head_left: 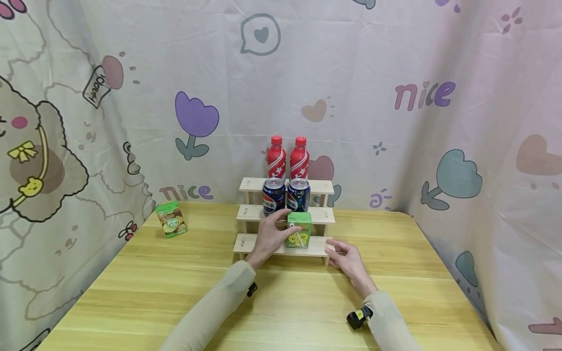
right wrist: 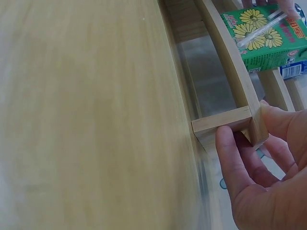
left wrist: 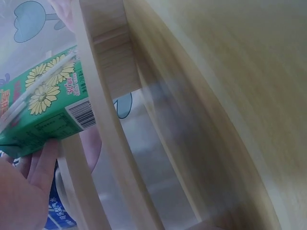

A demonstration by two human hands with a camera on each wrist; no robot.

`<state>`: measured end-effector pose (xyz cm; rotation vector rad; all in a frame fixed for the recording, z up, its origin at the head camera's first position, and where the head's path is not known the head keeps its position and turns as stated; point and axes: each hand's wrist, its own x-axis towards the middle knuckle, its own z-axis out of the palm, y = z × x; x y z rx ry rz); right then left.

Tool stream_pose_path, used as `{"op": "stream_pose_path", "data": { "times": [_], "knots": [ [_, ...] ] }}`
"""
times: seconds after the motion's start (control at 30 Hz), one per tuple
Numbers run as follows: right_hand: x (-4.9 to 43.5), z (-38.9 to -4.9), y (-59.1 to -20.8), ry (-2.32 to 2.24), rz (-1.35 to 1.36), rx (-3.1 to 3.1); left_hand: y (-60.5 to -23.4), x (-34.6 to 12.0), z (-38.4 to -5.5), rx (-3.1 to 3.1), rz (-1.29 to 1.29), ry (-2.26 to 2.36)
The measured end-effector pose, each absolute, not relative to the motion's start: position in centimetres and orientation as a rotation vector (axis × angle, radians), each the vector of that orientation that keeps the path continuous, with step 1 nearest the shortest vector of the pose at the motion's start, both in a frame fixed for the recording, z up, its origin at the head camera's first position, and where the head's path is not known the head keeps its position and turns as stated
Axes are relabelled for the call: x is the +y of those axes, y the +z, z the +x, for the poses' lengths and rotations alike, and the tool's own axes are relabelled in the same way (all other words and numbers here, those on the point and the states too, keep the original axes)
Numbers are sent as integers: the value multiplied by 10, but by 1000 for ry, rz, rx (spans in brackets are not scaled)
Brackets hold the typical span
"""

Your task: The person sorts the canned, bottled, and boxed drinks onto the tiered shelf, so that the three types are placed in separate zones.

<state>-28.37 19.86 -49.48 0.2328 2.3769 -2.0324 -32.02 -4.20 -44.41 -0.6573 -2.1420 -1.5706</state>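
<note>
My left hand [head_left: 269,239] holds a green juice carton [head_left: 303,240] with yellow flowers and a straw on its front, thumb and fingers at its sides. It stands upright at the lowest step of a three-tier wooden display rack [head_left: 247,242]. At the rack's right end my right hand [head_left: 350,262] grips the lowest step; in the right wrist view its thumb and fingers [right wrist: 229,151] lie about the wooden corner. Two dark blue soda cans [head_left: 274,195] stand on the middle step behind the carton. Two red bottles [head_left: 276,158] are on the top step.
Another green-topped carton [head_left: 172,220], with a brown and green front, stands at the table's back left corner. The rack sits on a wood-grain table [head_left: 298,312]. A patterned curtain [head_left: 351,58] hangs close behind and along both sides.
</note>
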Motion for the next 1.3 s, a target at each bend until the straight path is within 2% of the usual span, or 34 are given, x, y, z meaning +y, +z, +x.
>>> {"op": "stream_pose_path", "data": {
  "times": [0.27, 0.73, 1.3],
  "knots": [
    [198, -283, -494, -2044, 238, 2367, -436, -54, -320, -2130, -533, -1602],
    [198, -284, -495, -2032, 243, 2376, -421, -92, -328, -2130, -348, -2038],
    [200, -284, -497, -2041, 206, 2373, -433, -167, -338, -2171, 25, -2205]
  ]
}}
